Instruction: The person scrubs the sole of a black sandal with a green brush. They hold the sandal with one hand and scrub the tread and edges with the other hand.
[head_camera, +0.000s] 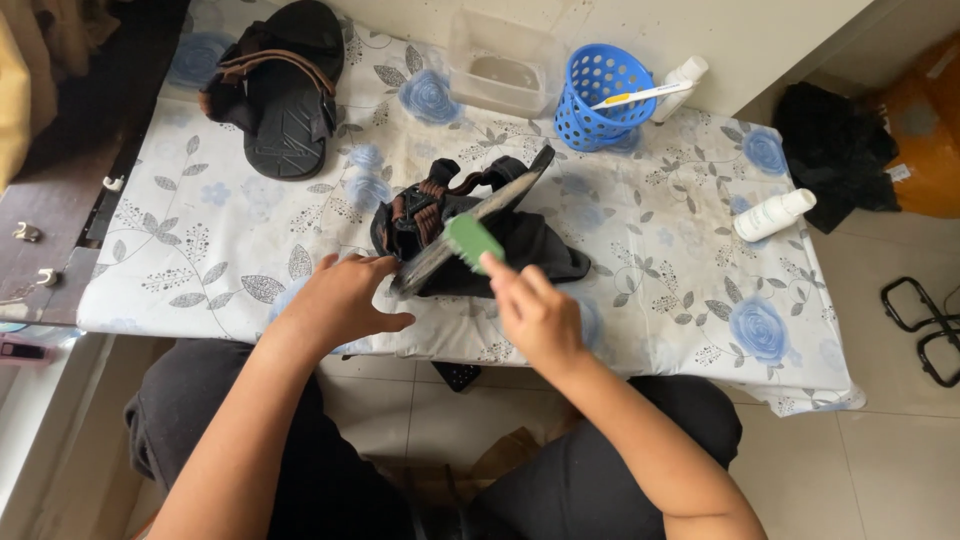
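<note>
Floral cloth with blue roses covers the low table (230, 240) we sit at, over pale floor tiles. Near its front edge the black sandal (470, 215) stands tilted on its side upon a dark cloth (545, 255), sole edge turned up toward us. We judge it light, with a stiff rubbery sole and soft straps, so the sole's edge looks like the firm place to grip. Our left hand (340, 300) steadies its near end, fingers spread against it. Our right hand (535, 315) is closed around a green brush (472, 240) pressed on the sole. Farther off lie a second sandal (285, 85), a clear tub (500, 65), a blue basket (600, 95) and a white bottle (775, 213).
</note>
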